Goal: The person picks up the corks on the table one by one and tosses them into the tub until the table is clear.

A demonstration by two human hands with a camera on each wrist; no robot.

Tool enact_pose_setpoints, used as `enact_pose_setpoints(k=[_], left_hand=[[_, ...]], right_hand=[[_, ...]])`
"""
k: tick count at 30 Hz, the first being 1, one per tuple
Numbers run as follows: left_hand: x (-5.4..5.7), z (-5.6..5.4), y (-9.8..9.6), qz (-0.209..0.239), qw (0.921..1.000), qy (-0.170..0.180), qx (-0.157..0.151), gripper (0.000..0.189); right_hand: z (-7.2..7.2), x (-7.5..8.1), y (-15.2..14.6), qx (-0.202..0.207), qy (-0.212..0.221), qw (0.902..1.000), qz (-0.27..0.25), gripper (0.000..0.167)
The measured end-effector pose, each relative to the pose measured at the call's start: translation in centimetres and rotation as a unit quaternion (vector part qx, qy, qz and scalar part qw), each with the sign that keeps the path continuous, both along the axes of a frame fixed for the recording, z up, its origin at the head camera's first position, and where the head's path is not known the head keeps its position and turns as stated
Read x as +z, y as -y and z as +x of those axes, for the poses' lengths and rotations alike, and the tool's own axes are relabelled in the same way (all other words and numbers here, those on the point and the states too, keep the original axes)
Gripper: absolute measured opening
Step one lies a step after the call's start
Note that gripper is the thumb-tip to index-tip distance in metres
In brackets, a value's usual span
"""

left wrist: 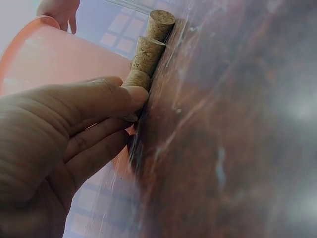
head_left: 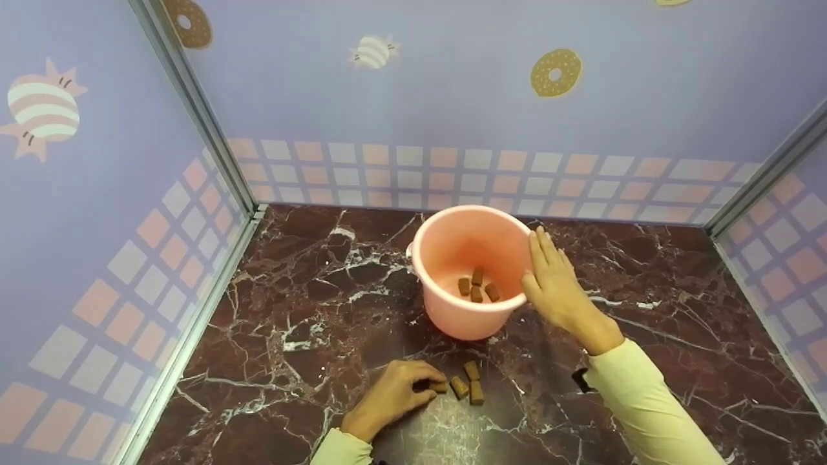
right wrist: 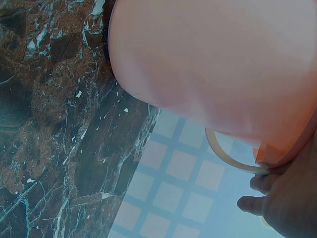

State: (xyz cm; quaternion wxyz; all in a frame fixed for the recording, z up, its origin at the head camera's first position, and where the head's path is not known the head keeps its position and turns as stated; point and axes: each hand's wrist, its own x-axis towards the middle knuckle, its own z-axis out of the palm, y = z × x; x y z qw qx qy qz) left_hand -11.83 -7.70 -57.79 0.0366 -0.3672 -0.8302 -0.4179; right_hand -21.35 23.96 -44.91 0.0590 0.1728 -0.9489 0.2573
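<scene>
A pink bucket (head_left: 462,323) stands upright on the dark marbled tabletop, several brown corks (head_left: 477,294) lying on its bottom. My right hand (head_left: 557,290) rests against the right side of the rim, fingers straight; the right wrist view shows its fingertips by the white handle (right wrist: 225,156). In front of the bucket, my left hand (head_left: 400,391) pinches a cork (head_left: 439,387) between thumb and fingers, low at the tabletop. Just right of it lie three more loose corks (head_left: 476,392). From the left wrist, tapered corks (left wrist: 148,55) line up beyond the thumb, which partly hides the pinched one.
Behind the tabletop (head_left: 310,278) rises a purple wall (head_left: 452,97) with pink and white checks. Side panels close it in at left (head_left: 97,226) and right (head_left: 791,213), with metal strips (head_left: 200,103) along the corners.
</scene>
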Motion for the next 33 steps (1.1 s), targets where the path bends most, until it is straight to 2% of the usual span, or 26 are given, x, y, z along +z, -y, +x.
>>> enact_pose_setpoints(k=[13, 20, 27, 33], left_hand=[[-0.06, -0.06, -0.11, 0.006, 0.9999, -0.012, -0.001, 0.027], [0.13, 0.11, -0.14, 0.007, 0.9999, -0.012, 0.003, 0.026], [-0.03, 0.04, -0.26, 0.028, 0.9991, -0.031, 0.012, 0.027], [-0.02, 0.04, -0.36, 0.047, 0.9983, -0.031, 0.014, 0.028]], right_hand=[[0.01, -0.07, -0.04, 0.002, -0.008, 1.0, 0.001, 0.069], [0.08, 0.04, -0.05, 0.003, 0.009, 0.9999, 0.003, 0.07], [0.0, 0.08, -0.01, 0.0, 0.007, 1.0, 0.006, 0.07], [0.06, 0.15, 0.01, 0.001, 0.007, 1.0, 0.005, 0.071]])
